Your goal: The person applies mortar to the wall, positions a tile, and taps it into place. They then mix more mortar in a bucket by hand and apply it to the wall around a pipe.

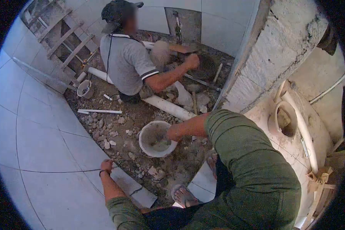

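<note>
A white bucket stands on the rubble floor with a greyish mix inside. My right hand reaches over its right rim, and the fingers are hidden inside the bucket. At the wall's foot, my left hand looks closed, with a dark band at the wrist. It rests by the top edge of a pale tile piece; whether it grips anything is not visible. My sandalled foot is below the bucket.
Across the bucket a co-worker sits low, arms stretched toward the far wall. A white pipe crosses the floor between us. Broken stones, a small pail and a wooden ladder lie left. A rough wall edge rises right.
</note>
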A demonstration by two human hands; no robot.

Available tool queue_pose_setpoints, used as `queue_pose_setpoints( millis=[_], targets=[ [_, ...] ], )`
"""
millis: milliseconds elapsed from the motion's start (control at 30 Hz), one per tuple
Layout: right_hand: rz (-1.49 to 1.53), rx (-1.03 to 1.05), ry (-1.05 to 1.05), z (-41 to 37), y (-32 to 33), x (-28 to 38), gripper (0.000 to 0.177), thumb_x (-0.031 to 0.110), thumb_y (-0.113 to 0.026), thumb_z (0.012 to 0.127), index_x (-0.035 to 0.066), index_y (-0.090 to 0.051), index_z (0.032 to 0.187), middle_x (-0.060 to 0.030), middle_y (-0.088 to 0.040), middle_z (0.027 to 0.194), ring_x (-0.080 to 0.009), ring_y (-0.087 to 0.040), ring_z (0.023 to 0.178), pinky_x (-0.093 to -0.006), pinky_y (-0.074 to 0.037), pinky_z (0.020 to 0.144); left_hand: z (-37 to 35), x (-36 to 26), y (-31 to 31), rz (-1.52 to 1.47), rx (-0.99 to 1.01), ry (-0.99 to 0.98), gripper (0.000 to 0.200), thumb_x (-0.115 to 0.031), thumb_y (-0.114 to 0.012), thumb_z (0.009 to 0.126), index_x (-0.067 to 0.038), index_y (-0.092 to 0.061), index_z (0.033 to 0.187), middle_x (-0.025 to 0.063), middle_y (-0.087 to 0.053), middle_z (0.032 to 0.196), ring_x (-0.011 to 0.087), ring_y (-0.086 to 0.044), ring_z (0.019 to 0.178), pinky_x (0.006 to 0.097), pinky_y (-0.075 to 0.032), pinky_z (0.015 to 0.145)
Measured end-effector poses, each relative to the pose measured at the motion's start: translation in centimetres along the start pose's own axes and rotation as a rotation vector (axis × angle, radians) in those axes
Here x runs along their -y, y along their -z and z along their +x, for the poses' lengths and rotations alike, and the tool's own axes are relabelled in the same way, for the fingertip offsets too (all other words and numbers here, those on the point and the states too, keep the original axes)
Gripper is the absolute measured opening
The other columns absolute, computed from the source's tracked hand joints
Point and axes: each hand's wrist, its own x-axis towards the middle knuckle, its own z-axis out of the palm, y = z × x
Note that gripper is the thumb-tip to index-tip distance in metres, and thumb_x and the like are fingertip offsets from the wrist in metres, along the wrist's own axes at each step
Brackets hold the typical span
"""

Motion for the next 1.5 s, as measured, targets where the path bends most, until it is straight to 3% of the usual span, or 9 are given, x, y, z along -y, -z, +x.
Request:
queue_pose_setpoints(
  millis=[533,700,800,867,933,1000,1133,1233,1500],
  targets=[
    [0.044,0.007,-0.089,-0.7,0.9,0.7,0.019,0.008,-0.060,0.062,0.004,-0.064,0.080,-0.0135,-0.062,0.080,-0.0279,-0.060,0.074,-0.0427,-0.050,0.058,3.2,2.5,0.1,-0.022,0.045,-0.051,0.023,-0.029,-0.053,0.079,-0.013,-0.053,0.094,0.0026,-0.057,0.078,0.0186,-0.055,0.054,0.0335,-0.037,0.042],
    [0.044,-0.115,0.309,-0.6,0.6,-1.3,0.018,0.008,-0.059,0.061,0.002,-0.064,0.077,-0.0139,-0.062,0.076,-0.0293,-0.060,0.073,-0.0430,-0.049,0.059,1.0,0.5,-0.1,-0.054,0.040,0.043,0.021,-0.030,-0.054,0.080,-0.012,-0.053,0.090,0.0013,-0.056,0.075,0.0185,-0.056,0.056,0.0313,-0.035,0.039],
    [0.003,-0.067,0.153,-1.0,1.2,-0.3,0.018,0.009,-0.059,0.061,0.001,-0.065,0.075,-0.0142,-0.062,0.076,-0.0297,-0.060,0.072,-0.0427,-0.049,0.060,2.0,1.6,-0.2,-0.032,0.018,0.010,0.021,-0.031,-0.053,0.081,-0.012,-0.053,0.091,0.0007,-0.056,0.075,0.0186,-0.057,0.057,0.0309,-0.035,0.039],
    [0.010,-0.054,0.066,-0.8,1.0,0.2,0.018,0.009,-0.059,0.060,0.001,-0.065,0.075,-0.0142,-0.062,0.076,-0.0295,-0.060,0.072,-0.0430,-0.049,0.059,7.4,6.1,-0.1,0.242,0.047,-0.249,0.020,-0.030,-0.053,0.081,-0.013,-0.053,0.091,0.0006,-0.055,0.076,0.0179,-0.056,0.056,0.0308,-0.035,0.039],
    [0.049,-0.075,0.049,0.4,-0.5,-0.4,0.019,0.009,-0.060,0.059,0.001,-0.065,0.076,-0.0141,-0.062,0.077,-0.0292,-0.060,0.072,-0.0438,-0.049,0.059,7.5,6.2,-0.2,0.218,0.045,-0.245,0.020,-0.030,-0.053,0.081,-0.013,-0.053,0.091,0.0005,-0.055,0.075,0.0173,-0.055,0.055,0.0310,-0.036,0.039],
    [0.027,0.034,0.027,1.2,-0.4,-0.4,0.020,0.010,-0.061,0.059,0.002,-0.065,0.077,-0.0135,-0.062,0.078,-0.0290,-0.060,0.072,-0.0448,-0.048,0.059,1.4,1.5,-0.3,-0.103,0.011,0.023,0.020,-0.031,-0.053,0.081,-0.014,-0.053,0.092,0.0005,-0.055,0.075,0.0168,-0.054,0.054,0.0315,-0.037,0.040],
    [-0.014,-0.120,-0.004,2.2,-2.4,-0.6,0.020,0.011,-0.063,0.060,0.003,-0.065,0.079,-0.0134,-0.062,0.078,-0.0291,-0.060,0.076,-0.0457,-0.048,0.060,-0.5,-0.1,-0.3,-0.026,-0.001,0.034,0.023,-0.032,-0.055,0.079,-0.014,-0.053,0.094,0.0013,-0.057,0.078,0.0170,-0.054,0.054,0.0324,-0.039,0.042],
    [0.053,0.114,-0.065,1.6,-0.1,-0.2,0.022,0.012,-0.064,0.061,0.003,-0.064,0.081,-0.0138,-0.061,0.079,-0.0302,-0.060,0.078,-0.0459,-0.048,0.060,-0.9,-0.5,-0.2,0.012,-0.016,0.021,0.026,-0.033,-0.056,0.078,-0.014,-0.053,0.095,0.0021,-0.058,0.080,0.0169,-0.054,0.055,0.0328,-0.039,0.043],
    [0.045,-0.044,-0.030,-0.7,0.8,0.4,0.026,0.012,-0.063,0.062,0.003,-0.063,0.086,-0.0141,-0.061,0.084,-0.0294,-0.059,0.080,-0.0426,-0.048,0.063,-0.3,0.1,0.1,0.012,0.019,-0.015,0.025,-0.031,-0.052,0.080,-0.012,-0.053,0.095,0.0029,-0.058,0.082,0.0166,-0.055,0.057,0.0329,-0.039,0.043]
  ],
)
